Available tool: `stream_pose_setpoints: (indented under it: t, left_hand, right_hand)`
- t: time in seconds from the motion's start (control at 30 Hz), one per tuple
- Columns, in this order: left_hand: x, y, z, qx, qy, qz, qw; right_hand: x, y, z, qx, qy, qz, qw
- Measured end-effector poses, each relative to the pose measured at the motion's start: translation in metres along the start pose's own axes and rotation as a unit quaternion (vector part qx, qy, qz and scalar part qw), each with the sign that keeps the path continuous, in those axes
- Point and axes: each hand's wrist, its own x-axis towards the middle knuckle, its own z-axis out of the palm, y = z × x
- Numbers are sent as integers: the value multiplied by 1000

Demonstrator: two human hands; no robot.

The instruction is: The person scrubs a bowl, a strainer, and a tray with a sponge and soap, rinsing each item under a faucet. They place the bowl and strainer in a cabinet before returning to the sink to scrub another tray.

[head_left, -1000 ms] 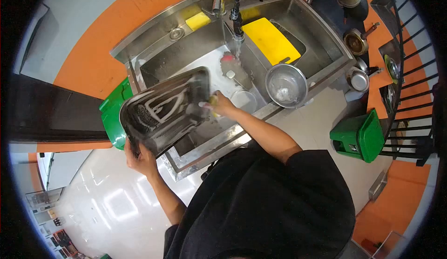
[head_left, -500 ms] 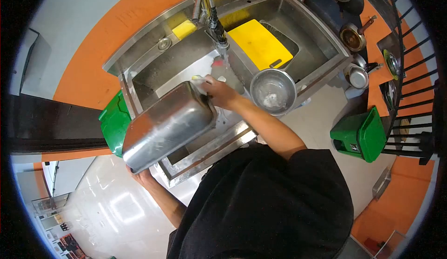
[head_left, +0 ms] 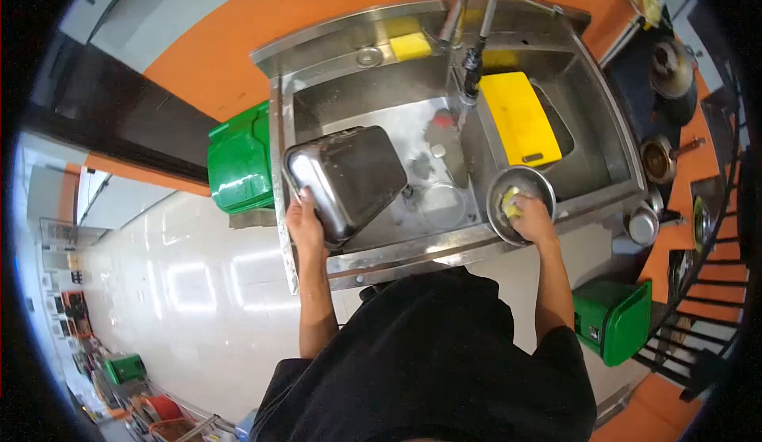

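My left hand (head_left: 305, 223) is closed on the rim of a deep metal pan (head_left: 361, 173), which is tilted over the left sink basin (head_left: 333, 96) with its underside partly facing me. In my right hand (head_left: 533, 218) is a yellow sponge (head_left: 510, 201), dipped into a round metal bowl (head_left: 498, 186). The bowl sits at the front of the sink, by the divider between the basins. Water runs from the faucet (head_left: 472, 69) into the left basin, where suds and a small red item (head_left: 442, 118) lie.
A yellow cutting board (head_left: 520, 116) leans in the right basin. On the back ledge lies a yellow block (head_left: 410, 46) beside a round drain strainer (head_left: 369, 57). Green bins stand left (head_left: 242, 160) and right (head_left: 615, 323) of the sink. Pots (head_left: 657, 160) sit at the far right.
My right hand has moved from the pan's edge to the bowl, carrying the sponge. The pan has swung lower over the left basin in my left hand. The camera view has turned.
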Motion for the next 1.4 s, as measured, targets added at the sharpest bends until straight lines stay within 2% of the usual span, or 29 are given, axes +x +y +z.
stream_pose_setpoints:
  t: [0.03, 0.1, 0.17, 0.2, 0.23, 0.27, 0.3, 0.37, 0.43, 0.47, 0.5, 0.57, 0.63, 0.7, 0.77, 0.8, 0.83, 0.9, 0.97, 1.03, 1.07, 1.1, 1.13, 1.17, 1.2, 1.27, 1.3, 1.37, 1.4]
  left_hand:
    - [0, -7, -2, 20, 1, 4, 1000]
    - [-5, -14, 0, 95, -12, 80, 992]
    - [-11, -20, 1, 138, -22, 155, 978]
    - [-17, -16, 4, 135, -24, 155, 978]
    - [-24, -6, 7, 210, -17, 181, 961]
    - [-31, 2, 9, 283, -9, 206, 937]
    - [-35, 8, 9, 281, -10, 208, 937]
    - [-41, 17, 8, 381, -43, 277, 881]
    - [-46, 18, -2, 346, -61, 268, 897]
    - [-49, 24, -10, 346, -70, 278, 893]
    - [-50, 31, -18, 349, -80, 288, 888]
    - [-55, 35, -29, 344, -69, 269, 897]
    - [-45, 33, -27, 359, -80, 248, 896]
    - [-41, 32, -23, 370, -61, 289, 881]
    - [-48, 30, -29, 306, -81, 350, 882]
    - [-50, 32, -34, 290, -78, 358, 884]
    - [-51, 35, -34, 288, -81, 360, 884]
    - [-52, 41, -33, 300, -92, 325, 892]
    - [-39, 35, -28, 286, -95, 326, 896]
    - [-40, 38, -21, 326, -96, 371, 864]
    - [-37, 27, -26, 293, -112, 317, 895]
    - [-40, 33, -31, 297, -117, 315, 894]
    - [-48, 45, -37, 327, -123, 338, 874]
    - [-51, 60, -36, 350, -127, 370, 851]
    - [-57, 76, -34, 331, -162, 380, 848]
    - [-61, 75, -41, 321, -168, 369, 856]
    - [-54, 78, -43, 312, -169, 368, 860]
    - [-32, 57, -49, 260, -146, 402, 866]
    - [-27, 55, -52, 242, -158, 328, 899]
  right_hand:
    - [6, -6, -5, -1, 0, -9, 1000]
    - [18, -40, -27, 147, 158, -32, 976]
    - [35, -96, -40, 319, 207, -117, 917]
    - [46, -123, -43, 342, 187, -146, 909]
    - [56, -159, -49, 318, 235, -226, 891]
    - [69, -184, -38, 310, 246, -244, 886]
    - [84, -212, -23, 375, 178, -247, 876]
    - [80, -292, -43, 291, 259, -430, 814]
    - [78, -318, -26, 226, 234, -459, 827]
    - [93, -306, -21, 252, 228, -473, 813]
    - [107, -290, -17, 355, 205, -439, 800]
    - [132, -272, -14, 325, 164, -400, 841]
    - [94, -310, -14, 311, 206, -388, 842]
    - [69, -327, -28, 239, 243, -462, 818]
    - [111, -295, -2, 412, 211, -427, 777]
    - [131, -272, -7, 332, 226, -349, 847]
    - [149, -242, -8, 284, 157, -276, 905]
    - [140, -253, -11, 262, 185, -311, 895]
    - [110, -298, -8, 346, 255, -450, 783]
    - [67, -332, -32, 293, 254, -438, 811]
    - [77, -325, -36, 282, 255, -439, 814]
    - [111, -296, -13, 220, 264, -424, 838]
    - [127, -275, -15, 220, 184, -314, 905]
    - [167, -240, 7, 172, 268, -337, 886]
    - [172, -226, -9, 246, 149, -170, 943]
    - [198, -196, -15, 285, 55, -42, 956]
    - [225, -182, 4, 286, 64, -46, 955]
    - [274, -155, 56, 585, 133, -104, 793]
    - [224, -191, 2, 754, 23, 13, 657]
